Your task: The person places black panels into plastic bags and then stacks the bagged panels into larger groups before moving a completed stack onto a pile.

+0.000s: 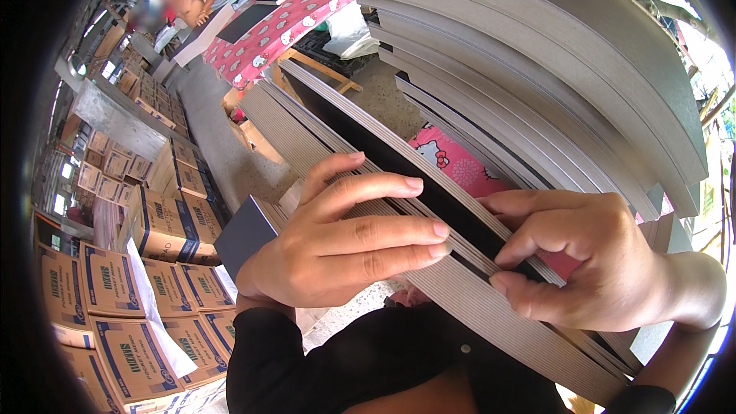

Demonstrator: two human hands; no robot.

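Observation:
A long stack of thin grey boards [514,330] stands on edge in front of me, running from upper left to lower right. A gap in it bares the black face [345,123] of one board. My left hand [345,238] lies across the stack's top edges, fingers stretched out and apart, fingertips at the gap. My right hand [590,253] is closed at the right part of the gap. Its thumb and forefinger pinch a board edge there; the exact number of boards between them is hidden.
More stacks of grey boards [491,38] rise at the far right. A pink patterned table cover [284,23] lies beyond, with dark books on it. Cardboard boxes [138,353] are piled at left. Another person [184,4] is at the far left. A dark blue board [244,238] stands beside my left hand.

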